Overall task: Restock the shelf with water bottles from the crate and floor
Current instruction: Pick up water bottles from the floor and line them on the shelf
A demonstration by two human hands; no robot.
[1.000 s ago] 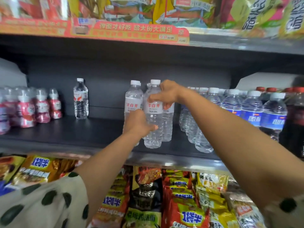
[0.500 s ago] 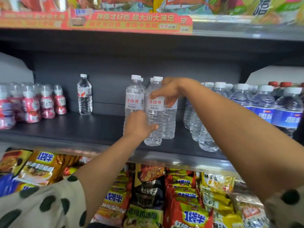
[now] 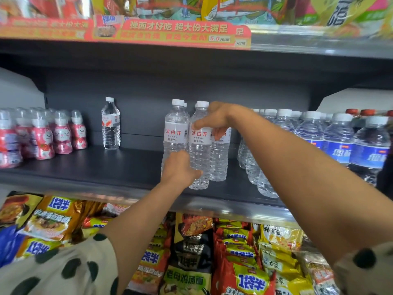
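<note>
Head view. Front water bottle (image 3: 200, 150) upright on dark shelf (image 3: 106, 167), near front edge. Left hand (image 3: 179, 170) grips its lower body, thumb across ribbed side. Right hand (image 3: 214, 120) curls over its shoulder, fingertips on label. Second bottle (image 3: 175, 133) touching, just left of right hand; third bottle (image 3: 220, 158) below right hand. Blue-label bottles (image 3: 338, 145) right of right arm. Lone bottle (image 3: 110, 124) well left of left hand.

Left of the front water bottle (image 3: 199, 145), the dark shelf (image 3: 85, 167) lies bare as far as a lone bottle (image 3: 110, 124) at the back wall and the pink cat bottles (image 3: 61, 135) beyond it. Right of that front bottle, a narrow gap, crossed by the right forearm, ends at packed blue-label bottles (image 3: 338, 143). Overhead, the upper shelf edge (image 3: 297, 47) caps the opening.
</note>
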